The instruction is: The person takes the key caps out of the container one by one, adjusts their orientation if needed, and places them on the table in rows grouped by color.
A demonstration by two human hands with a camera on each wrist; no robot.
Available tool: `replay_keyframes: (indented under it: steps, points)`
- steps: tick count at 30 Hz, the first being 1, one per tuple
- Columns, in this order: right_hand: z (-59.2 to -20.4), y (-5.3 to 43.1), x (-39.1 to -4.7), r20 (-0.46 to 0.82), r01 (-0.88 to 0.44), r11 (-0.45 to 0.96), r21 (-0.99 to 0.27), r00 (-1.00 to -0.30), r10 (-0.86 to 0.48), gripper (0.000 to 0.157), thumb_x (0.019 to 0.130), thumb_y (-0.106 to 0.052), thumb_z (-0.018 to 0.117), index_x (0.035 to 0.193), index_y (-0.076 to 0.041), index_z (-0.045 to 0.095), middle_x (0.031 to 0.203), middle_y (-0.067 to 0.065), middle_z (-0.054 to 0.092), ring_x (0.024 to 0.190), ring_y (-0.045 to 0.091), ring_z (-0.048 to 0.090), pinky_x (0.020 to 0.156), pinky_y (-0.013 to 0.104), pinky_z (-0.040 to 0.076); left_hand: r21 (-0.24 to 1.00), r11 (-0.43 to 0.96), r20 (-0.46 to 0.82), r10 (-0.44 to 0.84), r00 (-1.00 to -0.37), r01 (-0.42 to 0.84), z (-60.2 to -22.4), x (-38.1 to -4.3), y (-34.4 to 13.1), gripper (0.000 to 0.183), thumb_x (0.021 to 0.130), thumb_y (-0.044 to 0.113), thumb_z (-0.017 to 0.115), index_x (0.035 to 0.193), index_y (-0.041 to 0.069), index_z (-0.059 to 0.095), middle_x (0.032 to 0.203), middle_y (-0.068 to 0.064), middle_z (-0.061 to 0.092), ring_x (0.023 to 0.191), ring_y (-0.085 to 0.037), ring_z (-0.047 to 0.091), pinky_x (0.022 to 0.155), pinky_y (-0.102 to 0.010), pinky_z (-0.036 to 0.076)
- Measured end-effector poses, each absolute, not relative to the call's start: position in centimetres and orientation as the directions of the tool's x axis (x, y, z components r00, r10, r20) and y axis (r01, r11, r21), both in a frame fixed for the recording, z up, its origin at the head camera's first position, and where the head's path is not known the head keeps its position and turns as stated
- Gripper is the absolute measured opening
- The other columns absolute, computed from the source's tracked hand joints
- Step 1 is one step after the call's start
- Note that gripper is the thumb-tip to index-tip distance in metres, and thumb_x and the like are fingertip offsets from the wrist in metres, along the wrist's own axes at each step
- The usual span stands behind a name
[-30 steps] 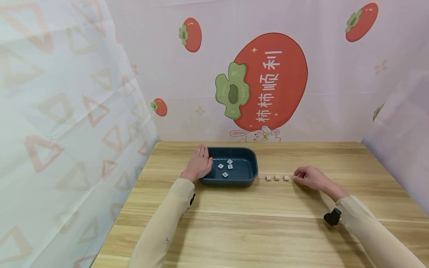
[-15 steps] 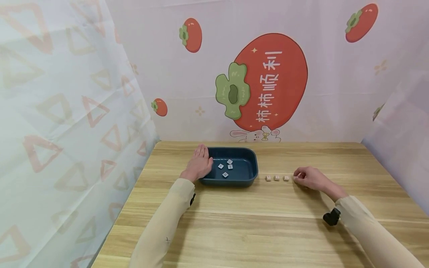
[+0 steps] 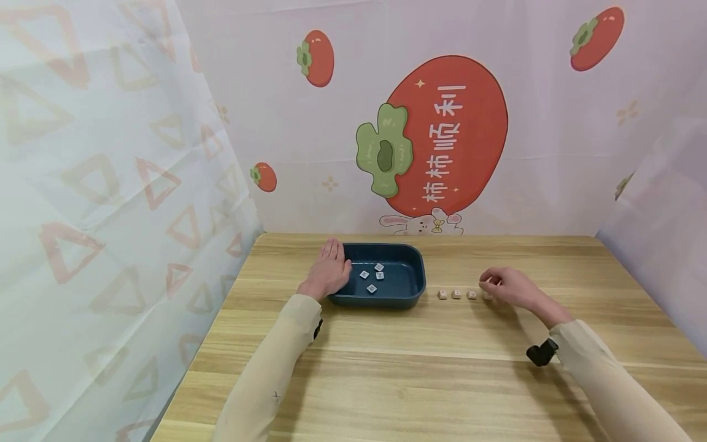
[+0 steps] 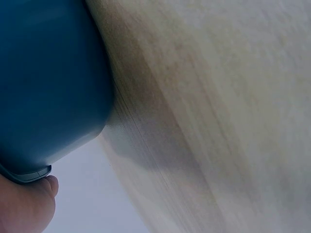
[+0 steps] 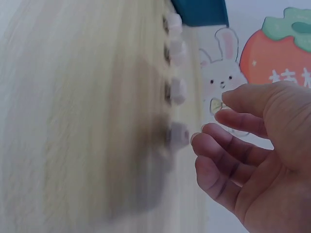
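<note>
In the head view my left hand rests over the left rim of a dark blue tray, its fingers straight. The left wrist view has the tray's wall close up, a fingertip at its rim. Several small white keycaps lie loose inside the tray. To its right, more keycaps stand spaced in a row on the table. My right hand hovers just above the row's right end, thumb and fingers apart and holding nothing. The end keycap sits by its fingertips, partly hidden in the head view.
The wooden table runs back to a printed cloth with red persimmons. Another cloth hangs along the left side. A black wrist camera is strapped beneath the right wrist.
My right hand has let go of the keycap at the row's right end and risen slightly up and left, leaving it on the table. The left hand and tray stay put.
</note>
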State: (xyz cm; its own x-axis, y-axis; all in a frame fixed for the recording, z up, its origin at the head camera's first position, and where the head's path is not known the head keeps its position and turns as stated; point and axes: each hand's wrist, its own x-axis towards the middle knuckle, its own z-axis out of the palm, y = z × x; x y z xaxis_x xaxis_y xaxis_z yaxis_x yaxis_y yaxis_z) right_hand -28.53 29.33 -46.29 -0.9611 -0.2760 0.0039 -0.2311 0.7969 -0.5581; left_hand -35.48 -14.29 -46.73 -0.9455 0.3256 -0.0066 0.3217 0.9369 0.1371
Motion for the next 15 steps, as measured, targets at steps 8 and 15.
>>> replay_keyframes:
  steps: [8, 15]
  points:
    - [-45.4, 27.2, -28.3, 0.081, -0.274, 0.761, -0.588, -0.956, -0.282, 0.027, 0.096, -0.02, 0.06, 0.111, 0.002, 0.067, 0.086, 0.008, 0.068, 0.068, 0.018, 0.061, 0.056, 0.025, 0.048, 0.142, 0.936, -0.003, 0.325, -0.946, 0.322, -46.8, -35.5, -14.2, 0.066, 0.106, 0.037, 0.025, 0.155, -0.003, 0.011, 0.165, -0.016, 0.004, 0.155, -0.03, 0.001, 0.126, -0.041, 0.006]
    - [-45.2, 25.3, -28.4, 0.084, -0.284, 0.743, -0.606, -0.952, -0.295, 0.03, 0.097, -0.023, 0.059, 0.113, 0.001, 0.066, 0.09, 0.011, 0.069, 0.068, 0.013, 0.06, 0.056, 0.025, 0.05, 0.139, 0.934, 0.004, 0.332, -0.943, 0.33, -46.8, -35.6, -14.3, 0.065, 0.106, 0.037, 0.026, 0.155, -0.004, 0.012, 0.165, -0.018, 0.005, 0.154, -0.031, 0.002, 0.126, -0.042, 0.006]
